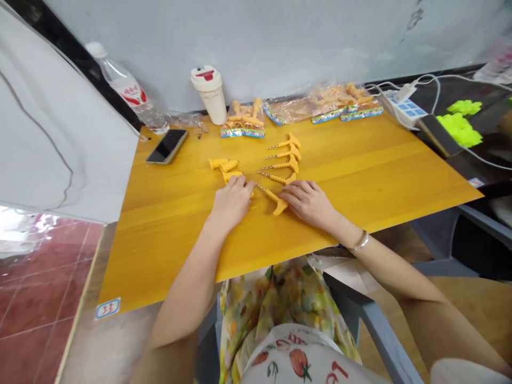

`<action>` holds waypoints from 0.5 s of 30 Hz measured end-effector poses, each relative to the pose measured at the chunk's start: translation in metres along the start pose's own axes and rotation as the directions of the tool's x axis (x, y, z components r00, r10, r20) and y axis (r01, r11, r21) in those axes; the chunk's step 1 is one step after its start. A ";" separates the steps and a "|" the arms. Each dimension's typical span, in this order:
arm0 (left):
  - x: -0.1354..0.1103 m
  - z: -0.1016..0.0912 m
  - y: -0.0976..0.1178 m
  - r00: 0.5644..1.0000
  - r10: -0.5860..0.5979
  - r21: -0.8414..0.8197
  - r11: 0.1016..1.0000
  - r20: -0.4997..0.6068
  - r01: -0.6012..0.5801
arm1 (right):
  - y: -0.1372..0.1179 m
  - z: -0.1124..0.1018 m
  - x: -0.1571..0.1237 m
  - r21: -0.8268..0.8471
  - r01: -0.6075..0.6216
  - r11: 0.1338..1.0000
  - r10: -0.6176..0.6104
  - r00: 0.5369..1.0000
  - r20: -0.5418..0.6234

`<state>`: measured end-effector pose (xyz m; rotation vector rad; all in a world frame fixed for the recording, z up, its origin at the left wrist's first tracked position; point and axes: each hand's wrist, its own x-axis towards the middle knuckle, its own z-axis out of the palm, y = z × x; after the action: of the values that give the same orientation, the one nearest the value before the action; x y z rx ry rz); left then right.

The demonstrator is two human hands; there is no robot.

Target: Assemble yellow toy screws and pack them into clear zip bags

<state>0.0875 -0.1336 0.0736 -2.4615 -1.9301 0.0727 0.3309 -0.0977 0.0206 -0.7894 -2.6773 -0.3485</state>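
Several corkscrews point(285, 155) with yellow T-shaped handles and metal spirals lie in a column on the table, spirals pointing left. The nearest corkscrew point(272, 196) lies slanted between my hands. My right hand point(310, 202) rests palm down beside its handle, fingers stretched and close together, fingertips at the handles. Left of the column is a small group of hollow yellow plastic sleeves point(229, 166). My left hand point(233, 201) is bent over the nearest of them, and a bit of yellow shows under its fingertips; the rest of that piece is hidden.
Clear bags of yellow parts point(242, 120) line the back of the wooden table point(168, 213), along with a white cup point(212, 96) and a water bottle point(130, 90). A phone point(167, 146) lies at back left. At right are a power strip point(408, 109), cables and bright green pieces point(460, 129).
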 end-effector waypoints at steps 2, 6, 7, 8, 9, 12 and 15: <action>0.002 0.002 -0.001 1.000 0.006 -0.020 1.000 -0.015 -0.006 | 0.002 0.002 -0.002 -0.007 -0.050 0.999 0.050 0.998 0.043; 0.006 0.010 -0.006 0.995 0.053 -0.046 0.997 -0.087 -0.057 | 0.008 0.004 -0.004 0.020 -0.148 0.989 0.146 0.985 0.093; 0.007 0.013 -0.008 0.991 0.067 -0.054 0.996 -0.112 -0.073 | 0.006 0.002 -0.003 0.043 -0.174 0.984 0.170 0.982 0.081; 0.008 0.015 -0.009 0.987 0.084 -0.065 0.994 -0.136 -0.093 | 0.002 -0.003 -0.001 0.084 -0.199 0.976 0.196 0.979 0.050; 0.009 0.017 -0.011 0.983 0.102 -0.079 0.990 -0.156 -0.115 | -0.005 -0.011 0.003 0.154 -0.210 0.965 0.212 0.977 0.001; 0.011 0.022 -0.011 0.968 0.165 -0.122 0.974 -0.190 -0.190 | -0.040 -0.051 0.021 0.534 -0.040 0.845 0.164 0.968 -0.188; 0.014 0.027 -0.003 0.949 0.217 -0.137 0.958 -0.229 -0.252 | -0.086 -0.104 0.031 0.805 0.295 0.515 -0.086 0.952 -0.293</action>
<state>0.0863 -0.1202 0.0468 -2.6644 -1.6109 -0.3481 0.2830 -0.1857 0.1157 -0.1128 -2.2716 0.7643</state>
